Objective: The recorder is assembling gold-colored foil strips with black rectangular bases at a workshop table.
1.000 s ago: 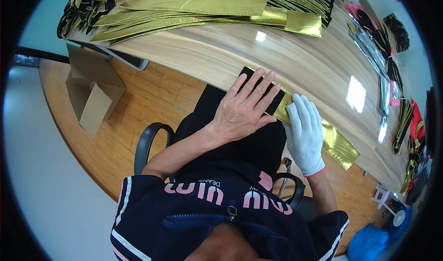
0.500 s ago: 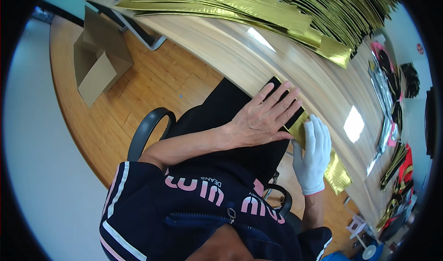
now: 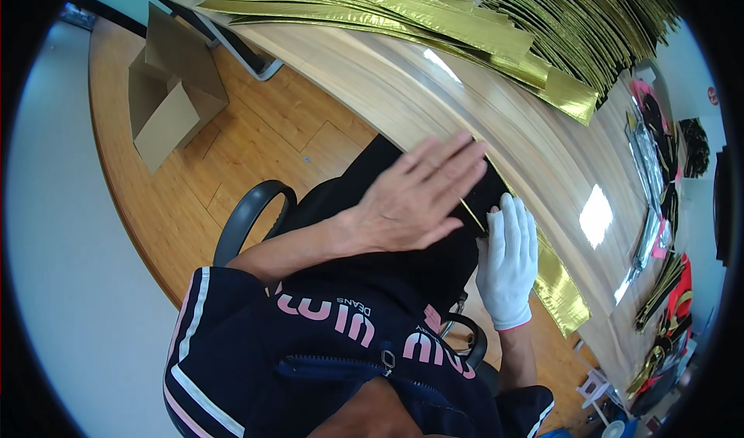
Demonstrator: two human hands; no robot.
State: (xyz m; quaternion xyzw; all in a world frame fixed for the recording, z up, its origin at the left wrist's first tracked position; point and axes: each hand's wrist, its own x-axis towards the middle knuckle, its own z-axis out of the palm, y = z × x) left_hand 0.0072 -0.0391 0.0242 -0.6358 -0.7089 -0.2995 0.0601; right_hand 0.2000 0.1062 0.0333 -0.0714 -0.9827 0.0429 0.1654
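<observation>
My bare left hand [image 3: 418, 198] is spread flat, slightly blurred, over a black sheet [image 3: 496, 186] that lies at the near edge of the wooden table [image 3: 403, 89]. My right hand [image 3: 508, 260], in a white glove, rests flat beside it with its fingers together. It touches the black sheet's right edge and a long gold foil strip [image 3: 558, 291] that runs along the table edge. A thin gold edge [image 3: 473, 213] shows between the two hands. Neither hand grips anything.
Long gold foil sheets [image 3: 434, 19] lie across the far side of the table, with a fanned stack of gold-edged pieces [image 3: 597, 27] at the far right. An open cardboard box [image 3: 170, 97] stands on the wooden floor to the left. A black chair armrest [image 3: 248, 213] is near my left elbow.
My left hand has slid left across the black sheet and its fingers have drawn closer together. The gloved right hand stays at the sheet's right edge. The view has tilted.
</observation>
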